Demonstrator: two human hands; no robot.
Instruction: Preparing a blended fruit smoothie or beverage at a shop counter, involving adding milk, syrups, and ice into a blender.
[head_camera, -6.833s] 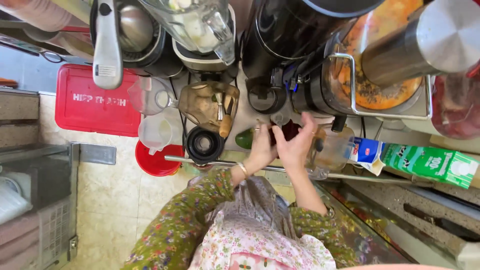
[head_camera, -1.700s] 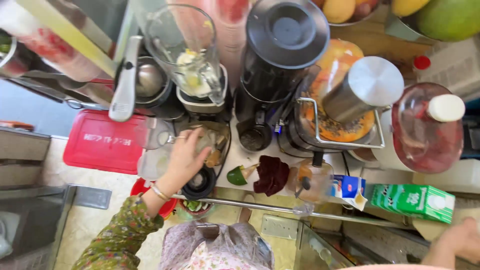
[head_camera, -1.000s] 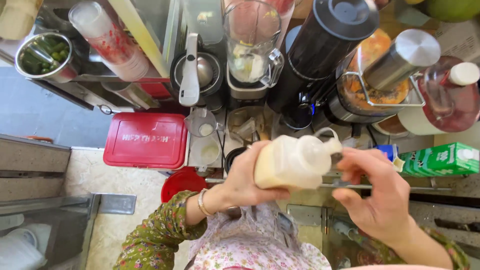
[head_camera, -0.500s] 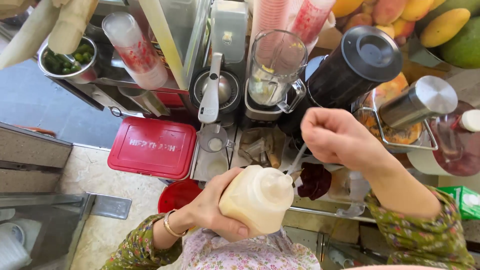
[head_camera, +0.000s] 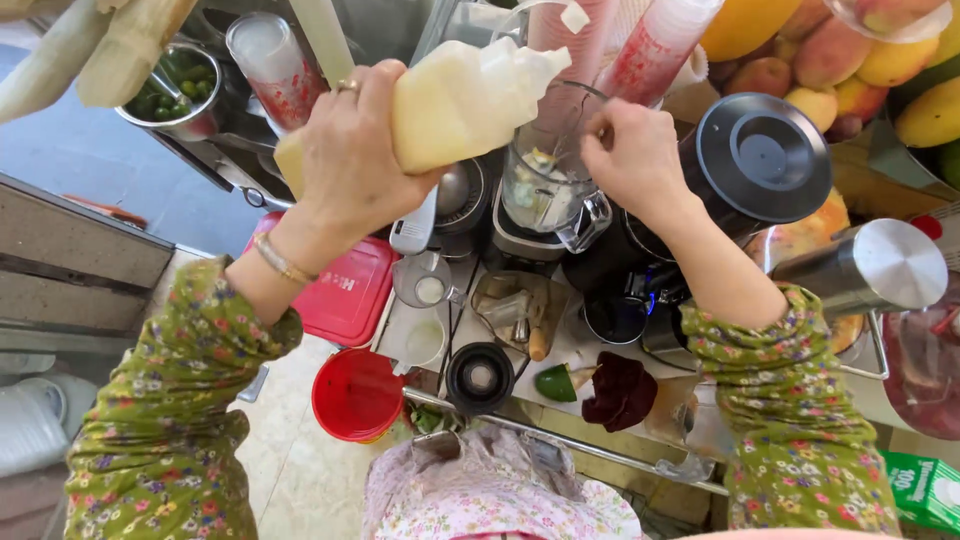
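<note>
Left hand (head_camera: 350, 165) clamps squeeze bottle (head_camera: 455, 100) tipped toward blender jar (head_camera: 545, 180), right hand (head_camera: 635, 155) curled on its rim; no pour visible yet.

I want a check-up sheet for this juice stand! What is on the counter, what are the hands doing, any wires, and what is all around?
Surface: counter, crowded, little bare space.
Job's things: cream squeeze bottle tipped sideways with its nozzle toward the clear blender jar, which holds some pale pieces.
Clutter: black lidded jug, steel canister, small cups, dark red cloth, green fruit piece.
Hands: left hand grips the bottle; right hand at the jar's rim.
Cables: nothing seen for certain.
Surroundings: red lidded box, red bucket, stacked cups, fruit pile, tiled floor.
</note>
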